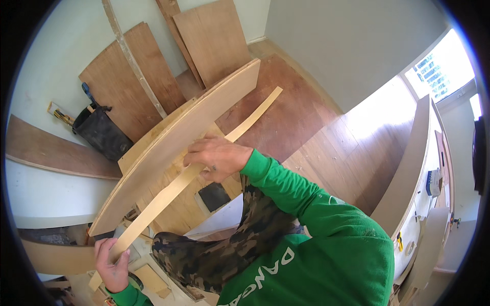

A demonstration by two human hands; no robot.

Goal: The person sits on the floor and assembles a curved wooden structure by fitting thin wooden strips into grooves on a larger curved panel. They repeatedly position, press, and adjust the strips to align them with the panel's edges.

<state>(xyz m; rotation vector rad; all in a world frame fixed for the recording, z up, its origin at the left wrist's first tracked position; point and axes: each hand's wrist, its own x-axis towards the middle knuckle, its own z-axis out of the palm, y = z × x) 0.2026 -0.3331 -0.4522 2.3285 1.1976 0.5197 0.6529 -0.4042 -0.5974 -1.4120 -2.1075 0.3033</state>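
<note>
Green sleeves framed the work: the right hand (217, 158) gripped the thin wooden strip (191, 171) at mid-length, fingers curled over it, while the left hand (112, 262) pinched its lower end. It lay alongside a long plywood board (173, 137) above camouflage trousers (224, 245).

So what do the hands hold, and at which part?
Both hold one long thin wood strip: the left hand grips near its lower end, the right hand around its middle.
</note>
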